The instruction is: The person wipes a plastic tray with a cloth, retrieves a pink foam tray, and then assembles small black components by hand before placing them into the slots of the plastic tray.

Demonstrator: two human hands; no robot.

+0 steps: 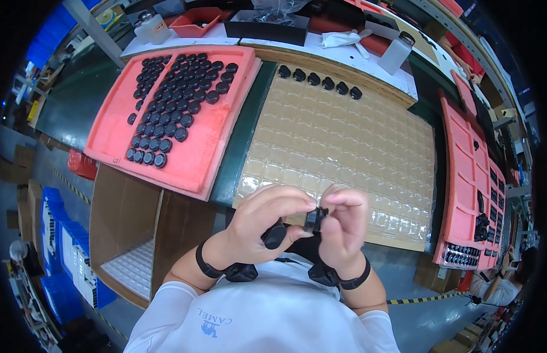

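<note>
In front of my chest, my left hand (264, 219) pinches a small black round part (312, 220) between thumb and fingertips. A second black part (274, 234) with a smooth face is tucked in the same hand, against the palm. My right hand (345, 226) closes on the right side of the pinched part, its fingers curled; the exact contact is partly hidden. Both hands are just over the near edge of a clear plastic tray (344, 153) with many square pockets. Along its far edge sits a row of several black parts (313, 79).
Left of the tray, a pink foam tray (200, 167) holds many black round caps (170, 117). More pink foam trays (456, 176) with black pieces stand at the right. Behind are a white shelf (344, 56), a bottle (397, 53) and white gloves (343, 39). A cardboard box (123, 206) is lower left.
</note>
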